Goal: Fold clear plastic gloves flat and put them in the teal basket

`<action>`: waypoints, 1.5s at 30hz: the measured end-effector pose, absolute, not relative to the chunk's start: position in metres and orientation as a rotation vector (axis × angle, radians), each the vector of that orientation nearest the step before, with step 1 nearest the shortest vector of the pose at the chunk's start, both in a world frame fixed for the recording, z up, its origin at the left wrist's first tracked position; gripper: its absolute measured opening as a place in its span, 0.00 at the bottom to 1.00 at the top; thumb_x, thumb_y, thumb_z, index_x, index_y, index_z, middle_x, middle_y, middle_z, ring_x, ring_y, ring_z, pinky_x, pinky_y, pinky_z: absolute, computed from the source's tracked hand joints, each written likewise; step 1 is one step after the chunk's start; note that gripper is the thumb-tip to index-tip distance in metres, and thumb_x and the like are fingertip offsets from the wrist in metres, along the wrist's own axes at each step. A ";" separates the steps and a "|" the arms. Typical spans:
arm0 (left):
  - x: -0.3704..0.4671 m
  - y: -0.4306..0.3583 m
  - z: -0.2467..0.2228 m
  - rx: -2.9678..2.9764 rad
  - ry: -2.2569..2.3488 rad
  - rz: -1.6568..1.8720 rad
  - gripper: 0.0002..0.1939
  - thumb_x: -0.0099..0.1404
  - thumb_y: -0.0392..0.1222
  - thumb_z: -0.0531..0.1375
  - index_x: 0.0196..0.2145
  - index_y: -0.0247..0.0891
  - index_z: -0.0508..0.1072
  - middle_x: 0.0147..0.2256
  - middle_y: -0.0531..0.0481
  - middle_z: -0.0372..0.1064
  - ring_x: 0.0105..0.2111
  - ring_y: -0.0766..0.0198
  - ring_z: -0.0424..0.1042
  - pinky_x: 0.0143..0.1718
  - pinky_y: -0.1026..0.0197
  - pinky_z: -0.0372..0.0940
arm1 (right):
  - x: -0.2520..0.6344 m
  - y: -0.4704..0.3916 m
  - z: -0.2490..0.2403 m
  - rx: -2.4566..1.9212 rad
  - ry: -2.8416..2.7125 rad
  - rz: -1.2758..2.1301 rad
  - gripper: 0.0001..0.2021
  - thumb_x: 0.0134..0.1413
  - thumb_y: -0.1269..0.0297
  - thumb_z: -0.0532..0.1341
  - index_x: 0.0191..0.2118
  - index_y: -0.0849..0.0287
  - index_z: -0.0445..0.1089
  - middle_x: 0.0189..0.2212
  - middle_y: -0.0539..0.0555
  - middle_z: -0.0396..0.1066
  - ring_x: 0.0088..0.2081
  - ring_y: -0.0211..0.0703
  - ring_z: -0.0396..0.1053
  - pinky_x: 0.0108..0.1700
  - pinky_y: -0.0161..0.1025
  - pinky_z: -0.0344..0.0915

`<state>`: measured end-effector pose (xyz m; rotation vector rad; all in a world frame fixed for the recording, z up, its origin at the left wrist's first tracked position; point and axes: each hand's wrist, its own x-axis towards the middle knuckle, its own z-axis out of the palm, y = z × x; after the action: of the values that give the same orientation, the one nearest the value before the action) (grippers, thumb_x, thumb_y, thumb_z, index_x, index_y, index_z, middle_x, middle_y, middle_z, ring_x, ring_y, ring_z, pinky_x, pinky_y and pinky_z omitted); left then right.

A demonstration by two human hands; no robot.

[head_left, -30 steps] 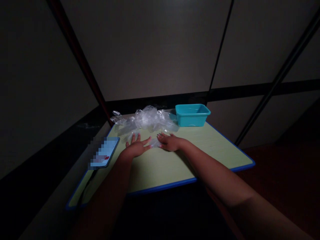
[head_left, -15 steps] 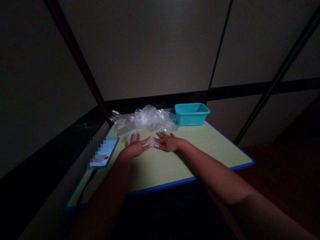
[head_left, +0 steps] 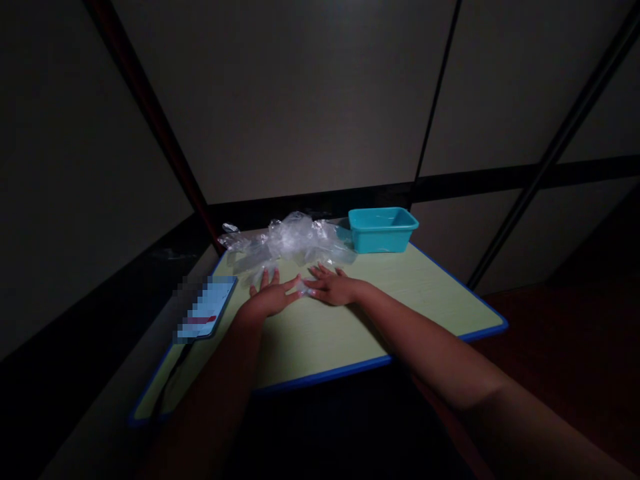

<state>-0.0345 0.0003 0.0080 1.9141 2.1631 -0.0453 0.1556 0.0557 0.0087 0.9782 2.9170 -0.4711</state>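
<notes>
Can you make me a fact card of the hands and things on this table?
Left hand: palm down, open
Right hand: palm down, open
Between the hands: small bit of plastic
Plastic pile: clear, crumpled, beyond the hands
Tub: turquoise, right of the pile
Phone: lit screen, left of both hands
Table: yellow-green, blue edge

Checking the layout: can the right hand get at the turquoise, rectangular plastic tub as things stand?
Probably yes: only pale green tabletop shows between the right hand and the tub, which stands farther back, to the right.
</notes>
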 end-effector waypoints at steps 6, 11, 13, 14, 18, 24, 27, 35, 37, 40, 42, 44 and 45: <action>-0.035 0.001 0.008 1.897 2.168 -0.056 0.31 0.60 0.66 0.45 0.61 0.64 0.48 0.66 0.54 0.25 0.62 0.42 0.19 0.54 0.29 0.40 | 0.161 0.065 0.008 1.167 2.851 -0.432 0.29 0.62 0.53 0.42 0.66 0.58 0.43 0.66 0.59 0.31 0.65 0.54 0.25 0.57 0.69 0.36; -0.035 0.001 0.008 1.897 2.163 -0.049 0.31 0.60 0.66 0.45 0.61 0.64 0.48 0.66 0.54 0.25 0.62 0.42 0.18 0.54 0.29 0.37 | 0.160 0.064 0.012 1.055 2.908 -0.454 0.27 0.61 0.60 0.47 0.65 0.52 0.45 0.66 0.55 0.34 0.66 0.52 0.27 0.58 0.68 0.37; -0.035 0.001 0.008 1.894 2.164 -0.043 0.32 0.60 0.66 0.45 0.61 0.63 0.48 0.66 0.54 0.25 0.62 0.41 0.18 0.54 0.29 0.37 | 0.160 0.062 0.014 0.980 2.914 -0.444 0.28 0.58 0.64 0.50 0.64 0.49 0.47 0.66 0.53 0.34 0.66 0.52 0.27 0.58 0.68 0.36; -0.035 0.001 0.007 1.893 2.162 -0.038 0.32 0.60 0.66 0.45 0.61 0.63 0.48 0.66 0.54 0.24 0.62 0.41 0.18 0.54 0.29 0.37 | 0.160 0.062 0.016 0.941 2.910 -0.447 0.28 0.57 0.67 0.51 0.64 0.48 0.48 0.66 0.53 0.33 0.65 0.52 0.26 0.58 0.68 0.36; -0.036 0.003 0.005 1.898 2.152 -0.038 0.33 0.59 0.68 0.45 0.61 0.63 0.47 0.66 0.54 0.25 0.62 0.42 0.18 0.54 0.29 0.36 | 0.166 0.060 0.024 0.828 2.823 -0.533 0.32 0.53 0.75 0.50 0.63 0.49 0.48 0.66 0.52 0.32 0.65 0.51 0.26 0.59 0.65 0.38; -0.035 0.001 0.006 1.918 2.171 -0.048 0.33 0.60 0.68 0.43 0.61 0.63 0.47 0.66 0.53 0.26 0.62 0.42 0.18 0.54 0.29 0.36 | 0.172 0.064 0.028 0.712 2.830 -0.566 0.35 0.47 0.81 0.51 0.62 0.52 0.53 0.64 0.47 0.38 0.65 0.44 0.26 0.64 0.47 0.36; -0.032 0.000 0.008 1.910 2.188 -0.075 0.32 0.61 0.66 0.44 0.61 0.63 0.46 0.66 0.53 0.27 0.63 0.43 0.19 0.55 0.30 0.37 | 0.171 0.066 0.025 0.602 2.855 -0.597 0.33 0.48 0.82 0.50 0.61 0.56 0.55 0.64 0.49 0.42 0.65 0.41 0.27 0.64 0.44 0.32; -0.033 0.001 0.007 1.902 2.182 -0.091 0.31 0.62 0.65 0.45 0.61 0.63 0.46 0.66 0.52 0.26 0.62 0.42 0.18 0.54 0.30 0.37 | 0.177 0.066 0.035 0.683 2.728 -0.661 0.29 0.50 0.78 0.54 0.60 0.59 0.58 0.65 0.53 0.37 0.64 0.51 0.26 0.64 0.47 0.35; -0.033 0.001 0.007 1.900 2.178 -0.087 0.30 0.62 0.64 0.45 0.61 0.64 0.46 0.66 0.51 0.25 0.62 0.42 0.18 0.54 0.30 0.36 | 0.177 0.064 0.036 0.694 2.724 -0.684 0.27 0.53 0.73 0.55 0.60 0.59 0.57 0.65 0.53 0.36 0.65 0.51 0.26 0.64 0.46 0.35; -0.034 0.001 0.007 1.896 2.179 -0.086 0.30 0.62 0.64 0.45 0.61 0.64 0.47 0.66 0.51 0.24 0.62 0.43 0.17 0.55 0.30 0.35 | 0.173 0.057 0.033 0.798 2.805 -0.667 0.34 0.55 0.57 0.56 0.65 0.57 0.45 0.66 0.53 0.32 0.65 0.51 0.25 0.64 0.48 0.34; -0.035 0.002 0.006 1.895 2.179 -0.083 0.30 0.62 0.64 0.45 0.61 0.64 0.47 0.66 0.51 0.24 0.62 0.43 0.16 0.55 0.30 0.34 | 0.167 0.049 0.030 0.908 2.848 -0.619 0.41 0.54 0.46 0.54 0.66 0.57 0.34 0.66 0.55 0.28 0.65 0.53 0.23 0.63 0.54 0.32; -0.035 0.002 0.005 1.896 2.181 -0.081 0.30 0.62 0.64 0.45 0.61 0.64 0.47 0.66 0.52 0.24 0.62 0.43 0.16 0.54 0.29 0.34 | 0.162 0.042 0.027 0.946 2.828 -0.575 0.43 0.54 0.40 0.50 0.66 0.58 0.31 0.66 0.57 0.25 0.65 0.54 0.22 0.61 0.61 0.30; -0.035 0.002 0.005 1.896 2.182 -0.083 0.30 0.62 0.64 0.45 0.61 0.64 0.47 0.66 0.52 0.24 0.62 0.43 0.16 0.54 0.29 0.35 | 0.160 0.039 0.026 0.940 2.805 -0.563 0.43 0.54 0.39 0.48 0.66 0.59 0.31 0.66 0.57 0.24 0.65 0.54 0.22 0.61 0.62 0.30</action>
<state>-0.0350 0.0019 0.0047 1.8960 2.1815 -0.0834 0.1597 0.0394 0.0258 0.9398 2.8048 -0.5626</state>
